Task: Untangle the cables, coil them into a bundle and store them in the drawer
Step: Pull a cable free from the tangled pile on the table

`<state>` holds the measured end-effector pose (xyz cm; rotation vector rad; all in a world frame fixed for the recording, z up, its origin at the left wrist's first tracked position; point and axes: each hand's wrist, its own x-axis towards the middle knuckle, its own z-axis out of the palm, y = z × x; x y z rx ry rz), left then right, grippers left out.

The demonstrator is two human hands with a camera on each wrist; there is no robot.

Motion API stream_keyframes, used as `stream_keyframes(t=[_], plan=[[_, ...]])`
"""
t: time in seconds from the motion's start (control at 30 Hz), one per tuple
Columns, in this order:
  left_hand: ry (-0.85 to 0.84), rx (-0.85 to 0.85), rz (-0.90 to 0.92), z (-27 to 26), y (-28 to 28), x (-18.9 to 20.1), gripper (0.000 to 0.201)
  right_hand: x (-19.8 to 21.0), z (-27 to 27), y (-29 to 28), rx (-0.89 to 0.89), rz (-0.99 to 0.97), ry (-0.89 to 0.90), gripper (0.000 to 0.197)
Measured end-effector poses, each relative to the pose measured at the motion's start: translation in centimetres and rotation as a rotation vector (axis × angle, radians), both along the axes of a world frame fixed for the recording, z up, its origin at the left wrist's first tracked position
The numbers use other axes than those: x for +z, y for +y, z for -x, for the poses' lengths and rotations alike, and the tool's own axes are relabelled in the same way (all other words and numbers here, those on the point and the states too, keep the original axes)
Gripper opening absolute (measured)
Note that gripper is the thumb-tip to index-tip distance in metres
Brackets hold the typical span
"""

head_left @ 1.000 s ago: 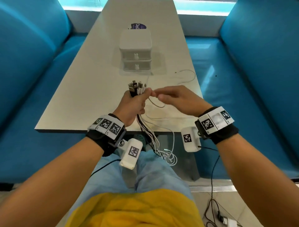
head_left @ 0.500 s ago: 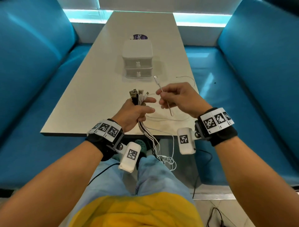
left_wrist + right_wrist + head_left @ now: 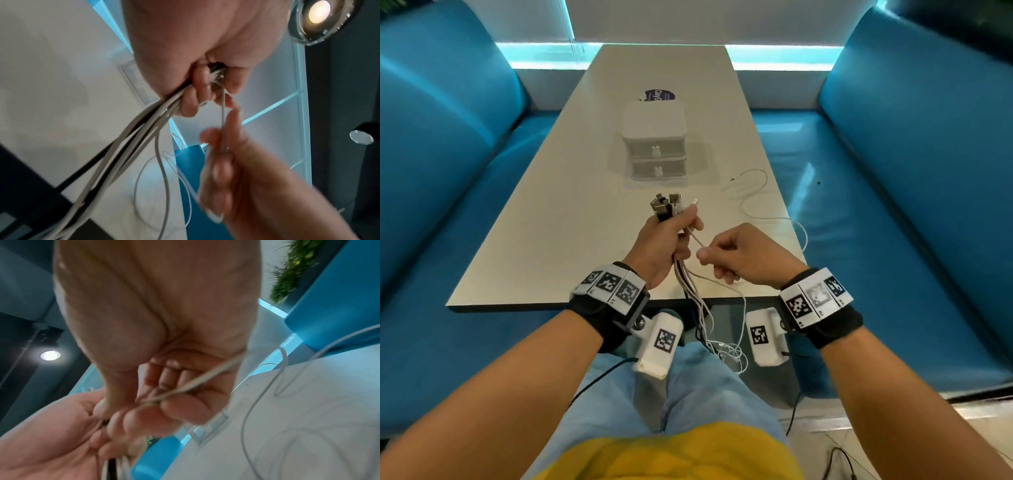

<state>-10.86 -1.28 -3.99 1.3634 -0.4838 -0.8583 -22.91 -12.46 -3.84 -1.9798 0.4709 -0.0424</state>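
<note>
Several cables [image 3: 690, 287] are bunched in the person's left hand [image 3: 664, 245], whose fingers are wrapped round them just under their plugs [image 3: 667, 207]; the plug ends stand up above the fist, and the rest of the strands, white with a black one among them, hang down below the hand past the near edge of the table [image 3: 558, 219] to a loose tangle over the lap. To the right of that hand, close beside it, the right hand [image 3: 743, 258] pinches one thin white cable [image 3: 697, 238] between thumb and forefinger, the other fingers curled; this strand runs up and to the left into the left fist. Beyond the right hand and a little to its right, another white cable [image 3: 755, 192] lies in loose curves on the tabletop, its end pointing toward the drawer unit. Ahead of the left hand, well apart from it, stands a small white two-drawer unit [image 3: 654, 144], both drawers closed, each with a little rabbit-shaped knob. Behind the unit lies a dark purple round label [image 3: 659, 95]; only the letters "Clay" can be read on it. Blue padded benches [image 3: 441, 171] flank the table on both sides
</note>
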Motion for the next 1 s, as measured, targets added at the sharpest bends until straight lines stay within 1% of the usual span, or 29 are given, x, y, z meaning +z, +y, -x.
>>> stream_keyframes(t=[0.07,0.13,0.2,0.27,0.33,0.37,0.43,0.5,0.57,0.6,0.63,0.67,0.73,0.8,0.83,0.9,1.0], plan=[[0.037,-0.023,0.031,-0.4,-0.1,0.6,0.027,-0.9,1.0,-0.5,0.037,0.019,0.126,0.032],[-0.019,-0.101,0.014,-0.7,-0.3,1.2,0.034,-2.1,2.1,-0.9,0.051,0.023,0.217,0.033],[-0.018,-0.186,0.031,-0.6,-0.5,1.7,0.036,-2.9,3.1,-1.2,0.04,-0.015,0.262,0.032],[0.04,-0.231,0.075,-0.1,-0.8,2.1,0.036,-3.1,4.0,-1.5,0.065,-0.06,0.274,0.032],[0.036,-0.246,0.067,0.7,-1.1,2.3,0.036,-2.4,4.8,-2.0,0.066,-0.056,0.229,0.03],[0.009,-0.26,0.045,1.1,-1.2,2.3,0.037,-1.8,5.0,-2.1,0.029,-0.036,0.175,0.031],[-0.063,-0.303,-0.004,1.8,-1.4,2.2,0.035,-0.2,4.8,-2.3,-0.118,0.021,-0.001,0.031],[-0.117,-0.335,-0.049,2.4,-1.4,2.2,0.027,1.6,4.1,-1.9,-0.242,0.01,-0.19,0.03],[-0.138,-0.351,-0.068,3.2,-1.5,2.5,0.015,3.1,3.3,-1.3,-0.235,-0.02,-0.291,0.035],[-0.151,-0.366,-0.072,3.6,-1.6,2.7,0.011,3.7,2.8,-1.1,-0.211,0.005,-0.313,0.038],[-0.173,-0.378,-0.084,3.9,-1.6,2.9,0.014,4.3,2.3,-0.8,-0.188,0.057,-0.318,0.04],[-0.205,-0.386,-0.101,4.2,-1.7,3.0,0.023,4.8,1.8,-0.5,-0.167,0.125,-0.31,0.04],[-0.265,-0.389,-0.123,4.6,-1.7,3.0,0.033,5.4,1.0,0.2,-0.111,0.307,-0.264,0.033],[-0.293,-0.35,-0.147,4.9,-1.6,3.0,0.034,5.7,0.3,1.0,-0.044,0.474,-0.237,0.021],[-0.298,-0.305,-0.158,4.9,-1.6,3.0,0.034,5.8,0.0,1.4,-0.02,0.529,-0.248,0.019],[-0.32,-0.222,-0.166,4.9,-1.5,2.9,0.029,5.9,-0.3,1.9,-0.011,0.599,-0.287,0.019],[-0.331,-0.201,-0.147,5.1,-1.5,2.9,0.027,5.6,-0.5,2.2,-0.048,0.616,-0.29,0.021]])
